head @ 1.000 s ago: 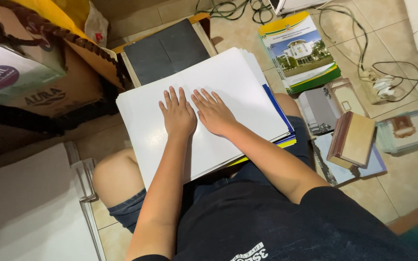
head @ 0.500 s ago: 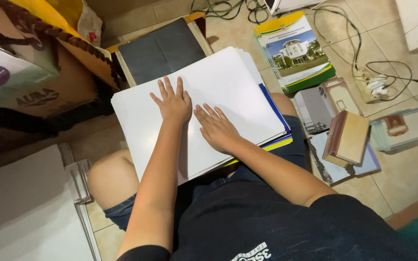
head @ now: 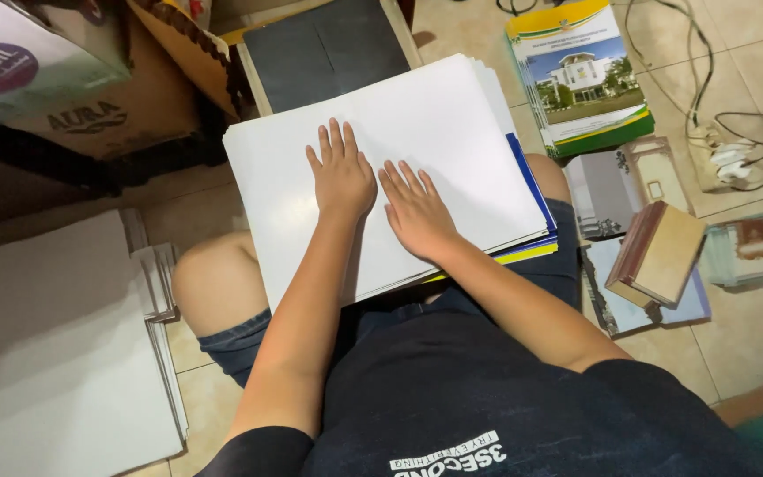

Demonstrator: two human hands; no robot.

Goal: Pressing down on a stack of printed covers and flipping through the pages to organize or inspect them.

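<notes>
the left hand point(head: 339, 179) and the right hand point(head: 417, 212) were both open and lay flat, palms down, side by side on a stack of white sheets point(head: 452, 132). they gripped nothing; the fingers were spread a little and pointed away from the person. the stack rested on the person's lap, across the thighs, and it was tilted a bit in the view. under the white sheets some blue and yellow covers point(head: 536, 243) showed at the right edge.

just beyond the stack a dark board with a pale frame point(head: 328, 49) lay on the floor point(head: 752, 327). to the right of it was a pile of booklets point(head: 585, 75) with a picture of a building on the cover. near the person's right knee a brown book point(head: 660, 252) lay on top of some printed cards. a white power strip with cables point(head: 726, 159) was farther right. on the left side another pile of white sheets point(head: 55, 353) lay on the floor, and a cardboard box point(head: 108, 97) stood behind it.
</notes>
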